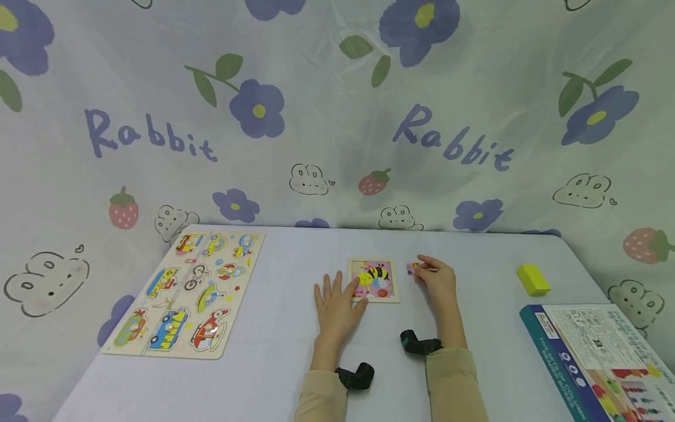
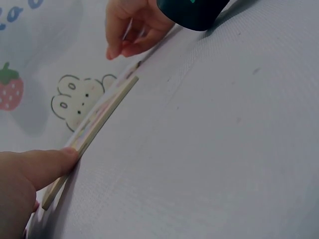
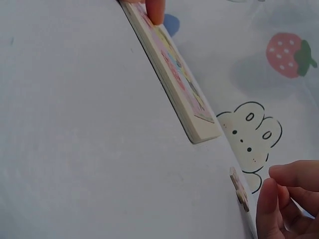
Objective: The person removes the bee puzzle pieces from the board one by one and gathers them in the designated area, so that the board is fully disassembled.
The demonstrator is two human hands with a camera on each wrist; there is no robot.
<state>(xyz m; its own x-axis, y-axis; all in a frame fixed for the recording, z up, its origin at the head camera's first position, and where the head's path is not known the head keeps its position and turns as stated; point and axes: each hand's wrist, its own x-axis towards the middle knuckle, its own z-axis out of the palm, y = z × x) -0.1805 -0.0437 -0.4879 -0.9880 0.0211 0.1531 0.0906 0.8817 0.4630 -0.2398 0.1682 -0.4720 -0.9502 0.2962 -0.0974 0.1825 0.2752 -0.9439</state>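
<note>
Yellow and pink are filling the bee puzzle, mid-frame in the head view; one loose piece is apparently remaining. My left hand, spread, is touching its left side; a vehicle board at left, a yellow block and a box at right are lying well apart. Left wrist view, lower left: that hand is pressing the puzzle's edge. Right wrist view, lower right: my right hand, loosely bent, is pinching nothing beside the piece.

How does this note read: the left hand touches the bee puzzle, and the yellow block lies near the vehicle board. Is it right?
Not quite: the head view shows the yellow block near the box. The left hand does touch the bee puzzle.
</note>
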